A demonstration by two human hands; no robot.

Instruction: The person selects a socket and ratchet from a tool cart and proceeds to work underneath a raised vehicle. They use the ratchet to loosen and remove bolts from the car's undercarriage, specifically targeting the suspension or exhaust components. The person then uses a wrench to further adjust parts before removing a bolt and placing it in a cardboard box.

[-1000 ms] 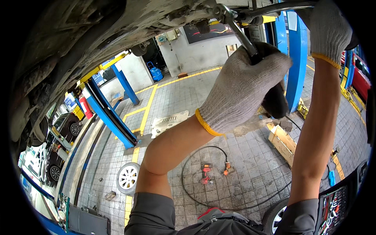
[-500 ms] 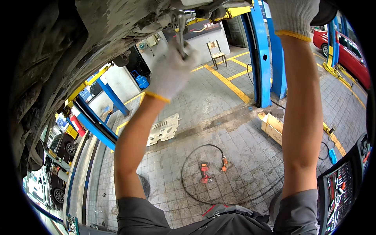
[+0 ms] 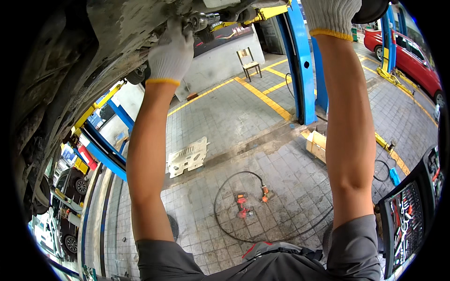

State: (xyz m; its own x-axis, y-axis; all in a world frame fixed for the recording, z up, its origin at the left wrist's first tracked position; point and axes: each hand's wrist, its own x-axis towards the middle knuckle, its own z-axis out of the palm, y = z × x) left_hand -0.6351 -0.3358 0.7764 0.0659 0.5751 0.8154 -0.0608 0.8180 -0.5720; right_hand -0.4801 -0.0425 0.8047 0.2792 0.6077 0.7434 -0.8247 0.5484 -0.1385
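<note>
Overhead is the dirty underside of a raised car [image 3: 108,51]. My left hand [image 3: 171,54], in a white knit glove with a yellow cuff, is up against it. Its fingers are closed around the handle of a ratchet wrench [image 3: 198,21], mostly hidden by the glove. The ratchet's round head and a shiny socket [image 3: 213,18] stick out to the right of the fingers, among the underbody parts. My right hand [image 3: 332,16], gloved alike, reaches up beside a dark round part [image 3: 372,11]. Its fingers are cut off by the upper edge.
Blue lift posts [image 3: 297,70] stand ahead. On the tiled floor lie a red cordless power tool [image 3: 242,205], an orange tool [image 3: 267,193] on a black hose, and a pale perforated plate [image 3: 188,157]. A wooden box [image 3: 316,145] and an open tool case [image 3: 403,225] are at right.
My left hand has swung the ratchet handle left and up, from hanging downward to close under the car. The view has shifted slightly; my right hand stays raised.
</note>
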